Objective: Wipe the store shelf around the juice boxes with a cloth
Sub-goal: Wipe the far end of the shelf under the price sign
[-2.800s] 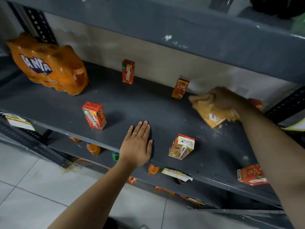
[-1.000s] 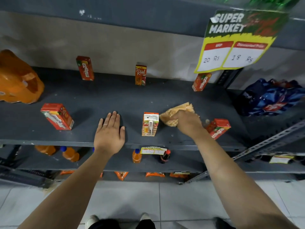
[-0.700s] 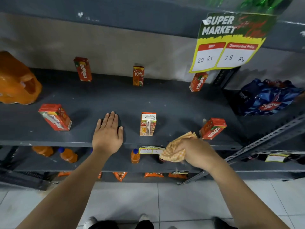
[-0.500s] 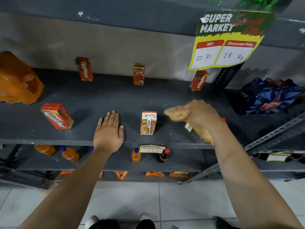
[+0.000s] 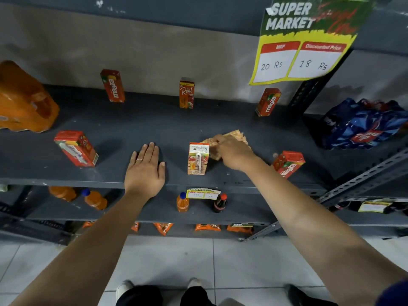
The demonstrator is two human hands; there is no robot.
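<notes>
Head view: you're mid-wipe on the grey shelf (image 5: 154, 127), front half, right of centre. Your right hand (image 5: 234, 151) is closed over the bunched cloth (image 5: 237, 135), pressing it to the deck just beside the front juice box (image 5: 198, 158). Your left hand (image 5: 145, 171) lies flat, fingers spread, holding nothing. Next, probably sweep around that box without tipping it; specks remain near the edge.

Grey store shelf (image 5: 132, 129) seen from above, dotted with juice boxes.
A yellow cloth (image 5: 234, 138) is pressed down by the right hand (image 5: 231, 151) beside an upright juice box (image 5: 198, 159); the left hand (image 5: 144, 171) is laid flat.
</notes>
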